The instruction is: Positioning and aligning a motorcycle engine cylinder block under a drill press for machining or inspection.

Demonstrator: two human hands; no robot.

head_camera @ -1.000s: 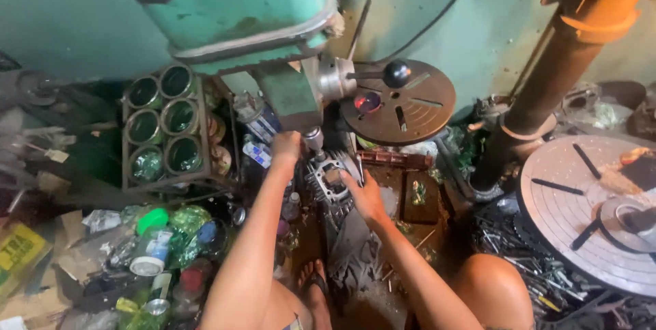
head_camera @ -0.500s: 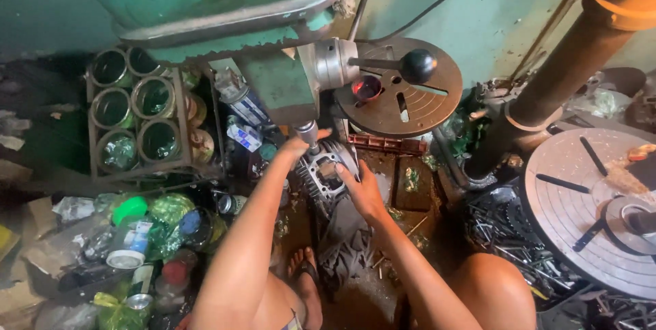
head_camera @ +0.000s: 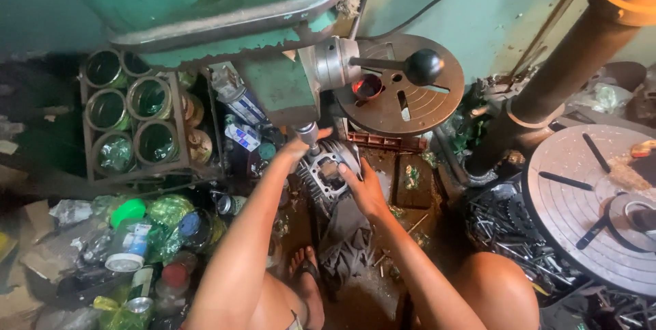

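Observation:
A finned metal engine cylinder (head_camera: 326,169) lies under the spindle of a green drill press (head_camera: 273,84). My left hand (head_camera: 301,144) reaches up at the drill chuck (head_camera: 309,132) just above the cylinder, fingers around it. The cylinder's right side is gripped by my right hand (head_camera: 363,190), with the thumb on its top face. A grey rag (head_camera: 345,241) hangs below the cylinder.
A black-knobbed feed handle (head_camera: 424,65) sticks out right of the press head, over a round slotted table (head_camera: 410,98). A rack of green cans (head_camera: 133,121) stands at left, bottles and litter (head_camera: 137,234) below. A second round table (head_camera: 588,200) and a brown column (head_camera: 553,91) stand at right.
The view has tilted down and closed in. My left hand went from the press head down to the chuck. My right hand stays on the cylinder.

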